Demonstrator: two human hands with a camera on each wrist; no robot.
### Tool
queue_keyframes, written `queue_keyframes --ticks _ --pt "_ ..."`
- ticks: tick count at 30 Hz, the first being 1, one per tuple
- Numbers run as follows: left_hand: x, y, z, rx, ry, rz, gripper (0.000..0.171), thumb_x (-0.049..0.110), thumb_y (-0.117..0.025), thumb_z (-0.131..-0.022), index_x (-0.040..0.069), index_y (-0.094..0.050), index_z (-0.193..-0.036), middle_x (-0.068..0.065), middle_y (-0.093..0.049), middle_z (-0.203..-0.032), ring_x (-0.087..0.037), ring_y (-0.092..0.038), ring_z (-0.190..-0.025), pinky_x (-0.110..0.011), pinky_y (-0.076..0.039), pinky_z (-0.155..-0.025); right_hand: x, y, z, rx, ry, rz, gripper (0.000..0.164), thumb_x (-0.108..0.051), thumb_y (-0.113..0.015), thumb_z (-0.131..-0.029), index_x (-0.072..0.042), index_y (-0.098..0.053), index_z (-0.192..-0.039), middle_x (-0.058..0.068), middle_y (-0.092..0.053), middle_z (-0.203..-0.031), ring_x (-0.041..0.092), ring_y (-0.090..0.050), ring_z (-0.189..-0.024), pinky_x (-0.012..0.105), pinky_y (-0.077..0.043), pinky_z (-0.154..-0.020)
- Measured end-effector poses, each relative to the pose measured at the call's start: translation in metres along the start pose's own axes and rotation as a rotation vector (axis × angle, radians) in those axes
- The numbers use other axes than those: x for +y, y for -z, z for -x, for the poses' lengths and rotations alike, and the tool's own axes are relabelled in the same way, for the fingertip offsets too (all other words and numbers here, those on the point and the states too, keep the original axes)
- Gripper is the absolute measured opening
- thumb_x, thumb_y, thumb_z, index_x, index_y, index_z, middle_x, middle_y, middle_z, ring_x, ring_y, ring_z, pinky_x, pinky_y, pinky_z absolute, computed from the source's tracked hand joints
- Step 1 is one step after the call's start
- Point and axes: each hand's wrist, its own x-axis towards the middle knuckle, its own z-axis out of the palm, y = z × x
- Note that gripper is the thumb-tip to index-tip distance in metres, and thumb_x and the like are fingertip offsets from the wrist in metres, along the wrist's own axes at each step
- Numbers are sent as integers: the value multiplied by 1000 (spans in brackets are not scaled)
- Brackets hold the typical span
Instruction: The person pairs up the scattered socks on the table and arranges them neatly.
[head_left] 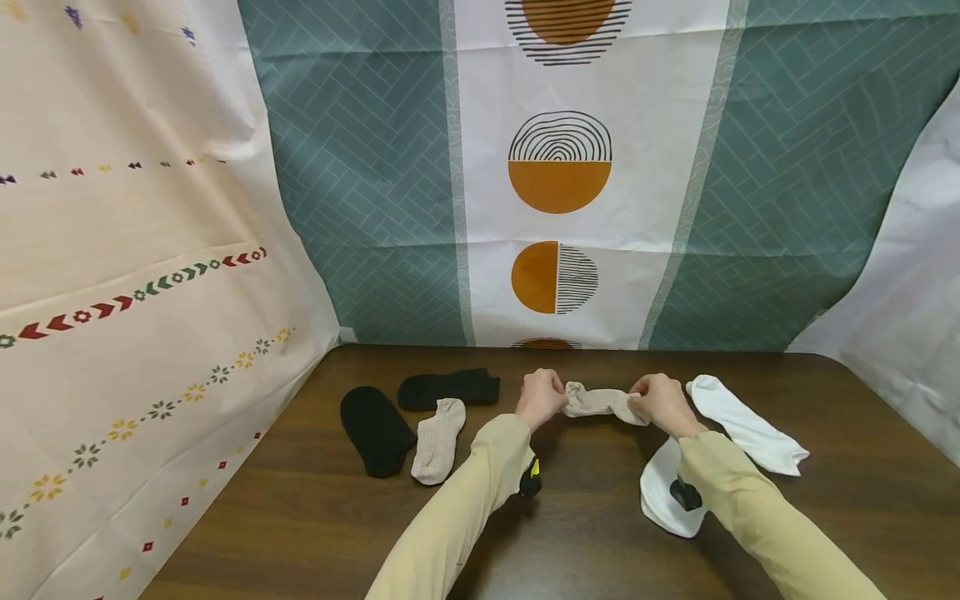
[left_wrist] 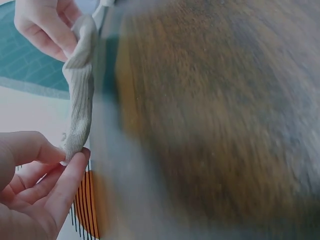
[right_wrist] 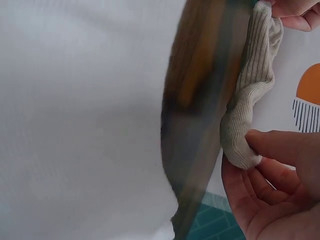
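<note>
A ribbed beige sock [head_left: 600, 402] is stretched between both hands near the back of the brown table. My left hand [head_left: 542, 398] pinches one end of it between thumb and fingers, as the left wrist view shows at the sock's lower end [left_wrist: 79, 107]. At the other end my right hand [head_left: 663, 402] pinches the rounded tip; in the right wrist view the thumb lies on top of the sock [right_wrist: 250, 95] and the fingers beneath. A second beige sock [head_left: 438, 442] lies flat to the left of the left arm.
Two black socks, one slanted [head_left: 375, 431] and one crosswise [head_left: 448, 388], lie at the left. A long white sock [head_left: 747, 425] lies right of the right hand. Another white sock [head_left: 667, 492] is partly under the right forearm. Patterned cloth [head_left: 375, 208] hangs behind the table [head_left: 585, 533].
</note>
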Motion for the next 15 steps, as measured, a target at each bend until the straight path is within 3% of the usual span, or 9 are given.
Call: queue_keyframes --ticks 6,15 --pt "-5 9 3 -48 20 85 13 -3 -65 -73 3 -56 -66 -1 -52 -61 -10 -53 -49 -20 -43 -46 -6 -2 2 14 32 -10 12 -2 -62 -75 7 -65 -81 10 -60 -72 25 -53 -68 36 -43 -58" --pt "-12 25 6 -80 0 102 10 -2 -64 -73 3 -57 -68 -3 -55 -65 -11 -57 -49 -21 -45 -49 -16 -3 3 -34 -8 -58 13 -4 -64 -78 6 -65 -86 10 -60 -78 25 -53 -72 37 -44 -61"
